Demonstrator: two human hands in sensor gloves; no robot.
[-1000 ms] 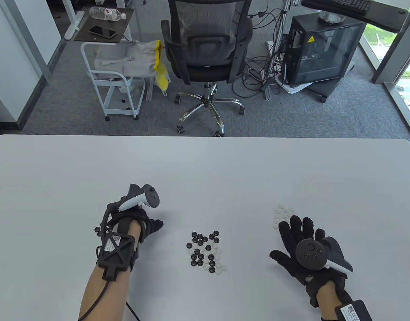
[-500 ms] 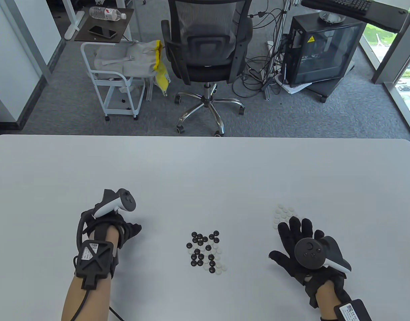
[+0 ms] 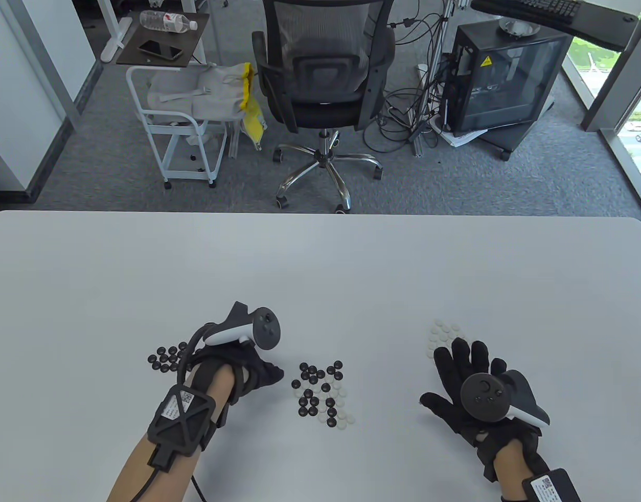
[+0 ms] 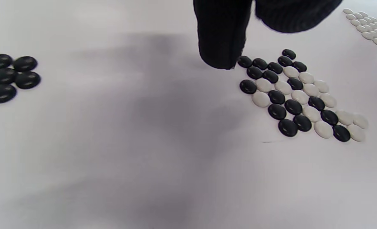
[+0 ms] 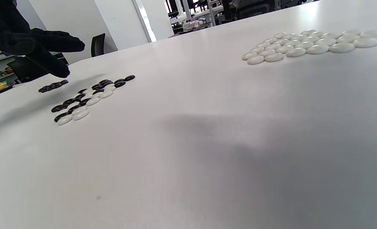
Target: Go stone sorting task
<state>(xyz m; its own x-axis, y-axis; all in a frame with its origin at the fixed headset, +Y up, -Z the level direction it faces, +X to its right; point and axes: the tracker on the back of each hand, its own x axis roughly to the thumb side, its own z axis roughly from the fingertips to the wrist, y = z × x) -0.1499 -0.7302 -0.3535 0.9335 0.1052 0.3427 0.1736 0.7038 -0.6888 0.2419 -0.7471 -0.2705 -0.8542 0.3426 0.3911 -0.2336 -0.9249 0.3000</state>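
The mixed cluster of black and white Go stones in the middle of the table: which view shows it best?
The left wrist view: the mixed cluster of glossy black and white Go stones is close and sharp, each stone separable. The table view shows the whole cluster from above, but small. The right wrist view sees it at a low slant, with stones overlapping.

White table (image 3: 320,261) with Go stones (image 3: 321,388)

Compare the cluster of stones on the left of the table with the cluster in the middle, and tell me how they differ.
Colour: the left cluster is all black, while the middle cluster mixes black and white stones. Size: the middle cluster holds visibly more stones than the left cluster. Position: the left hand sits between them, fingers reaching toward the middle cluster, with the left cluster behind its wrist. Both lie flat on the white table, stones packed close in a single layer.
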